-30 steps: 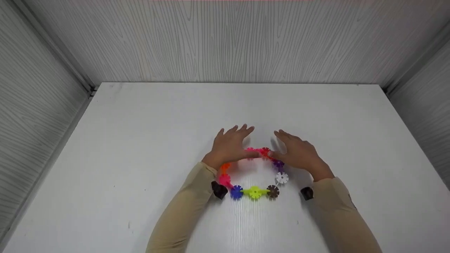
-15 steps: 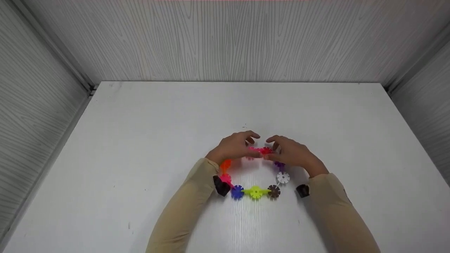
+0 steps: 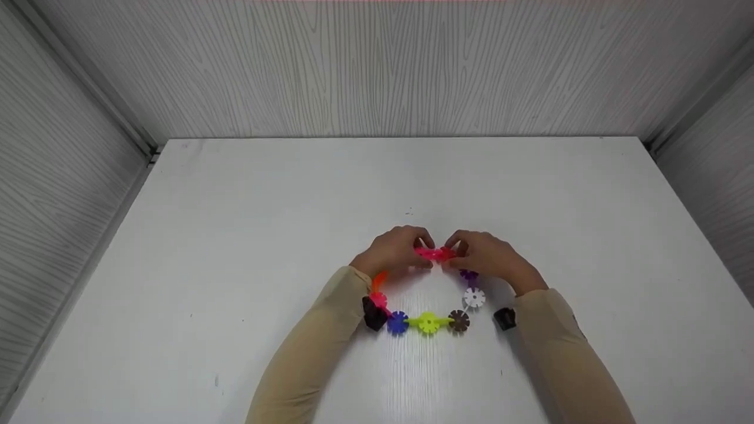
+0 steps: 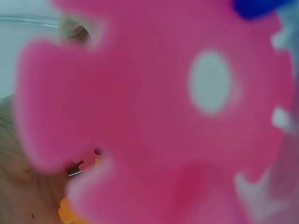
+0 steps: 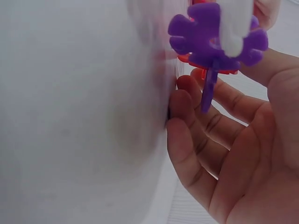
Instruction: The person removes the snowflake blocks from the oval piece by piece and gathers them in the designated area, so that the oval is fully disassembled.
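A ring of slotted snowflake discs (image 3: pixel 429 323) in mixed colours lies on the white table. At its far side, my left hand (image 3: pixel 396 248) pinches the pink discs (image 3: pixel 425 253) between thumb and fingers. Close beside it, my right hand (image 3: pixel 490 257) grips the red disc (image 3: pixel 446 253) in the same way. A pink disc (image 4: pixel 149 116) nearly fills the left wrist view, hiding most of that hand. The right wrist view has a purple disc (image 5: pixel 201 37) in front of the curled right fingers (image 5: pixel 182 140).
Blue (image 3: pixel 397 323), brown (image 3: pixel 459 321) and white (image 3: pixel 474 298) discs make up the near and right parts of the ring. Black wrist cameras (image 3: pixel 375 313) hang beside each sleeve. A wood-grain panel (image 3: pixel 377 70) stands behind the table's far edge.
Both hands came down from spread fingers above the ring's far side and drew closer together. Their fingers curled in and took hold of the pink and red discs, which now look tilted.
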Available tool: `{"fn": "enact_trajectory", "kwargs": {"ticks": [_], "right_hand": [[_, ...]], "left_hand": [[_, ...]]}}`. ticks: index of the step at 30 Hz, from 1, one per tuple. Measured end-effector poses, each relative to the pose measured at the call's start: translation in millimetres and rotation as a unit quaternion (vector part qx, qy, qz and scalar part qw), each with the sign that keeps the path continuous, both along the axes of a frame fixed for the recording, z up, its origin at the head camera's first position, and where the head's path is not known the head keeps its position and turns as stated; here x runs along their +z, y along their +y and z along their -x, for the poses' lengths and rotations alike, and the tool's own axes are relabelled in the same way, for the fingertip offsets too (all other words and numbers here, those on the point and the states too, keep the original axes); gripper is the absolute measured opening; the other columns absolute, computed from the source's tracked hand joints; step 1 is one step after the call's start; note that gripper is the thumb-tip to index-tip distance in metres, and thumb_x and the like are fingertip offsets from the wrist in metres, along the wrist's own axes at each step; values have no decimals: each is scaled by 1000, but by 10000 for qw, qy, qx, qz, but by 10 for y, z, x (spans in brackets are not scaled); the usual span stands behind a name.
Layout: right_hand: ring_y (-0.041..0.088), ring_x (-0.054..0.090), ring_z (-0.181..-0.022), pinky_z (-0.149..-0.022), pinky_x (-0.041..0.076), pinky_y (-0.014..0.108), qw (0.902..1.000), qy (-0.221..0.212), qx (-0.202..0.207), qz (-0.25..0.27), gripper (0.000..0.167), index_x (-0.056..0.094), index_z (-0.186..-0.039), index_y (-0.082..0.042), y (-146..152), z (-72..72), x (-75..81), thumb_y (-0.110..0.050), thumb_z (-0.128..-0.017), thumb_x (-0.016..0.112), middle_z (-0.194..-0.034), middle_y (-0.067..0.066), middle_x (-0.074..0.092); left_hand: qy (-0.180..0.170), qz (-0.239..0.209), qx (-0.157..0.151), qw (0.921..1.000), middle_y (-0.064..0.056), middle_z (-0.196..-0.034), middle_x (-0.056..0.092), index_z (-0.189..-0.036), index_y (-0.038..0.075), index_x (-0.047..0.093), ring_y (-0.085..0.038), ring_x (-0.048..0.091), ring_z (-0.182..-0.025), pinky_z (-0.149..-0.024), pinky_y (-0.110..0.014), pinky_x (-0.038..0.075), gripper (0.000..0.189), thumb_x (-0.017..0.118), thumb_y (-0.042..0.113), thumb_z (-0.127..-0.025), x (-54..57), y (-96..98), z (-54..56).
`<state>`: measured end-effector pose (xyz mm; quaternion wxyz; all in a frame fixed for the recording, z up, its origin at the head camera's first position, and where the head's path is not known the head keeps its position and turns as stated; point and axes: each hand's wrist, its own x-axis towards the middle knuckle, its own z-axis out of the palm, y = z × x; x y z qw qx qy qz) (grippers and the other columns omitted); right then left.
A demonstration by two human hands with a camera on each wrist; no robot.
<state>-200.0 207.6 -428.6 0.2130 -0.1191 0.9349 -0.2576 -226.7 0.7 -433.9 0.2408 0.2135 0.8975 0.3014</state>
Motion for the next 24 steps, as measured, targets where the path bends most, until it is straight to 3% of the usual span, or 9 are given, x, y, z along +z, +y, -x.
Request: {"fn": "enact_trajectory", "kwargs": {"ticks": [10, 17, 24], "right_hand": [[18, 55, -74, -69, 48, 29, 9997, 40, 152, 169, 35, 59, -122, -10, -39, 5, 6, -27, -92, 65, -98, 10, 64], [17, 51, -70, -65, 45, 28, 9993, 136, 122, 327, 32, 61, -121, -11, -32, -20, 0, -23, -92, 65, -89, 7, 62], [16, 52, -72, -66, 45, 28, 9990, 256, 256, 266, 31, 61, -120, -11, -46, -58, -8, -23, -92, 65, -89, 6, 62]], "left_hand": [[180, -41, 18, 9998, 1, -100, 66, -101, 21, 70, -15, 59, -79, -76, -31, 49, 15, 71, 27, -87, -8, -45, 8], [464, -24, 100, 9989, 2, -96, 65, -95, 21, 68, -15, 57, -77, -72, -31, 48, 9, 66, 28, -90, -29, -41, -7], [650, 237, -112, 9975, 2, -92, 65, -91, 22, 66, -15, 56, -78, -69, -32, 45, 6, 65, 28, -89, -5, -75, -20]]}}
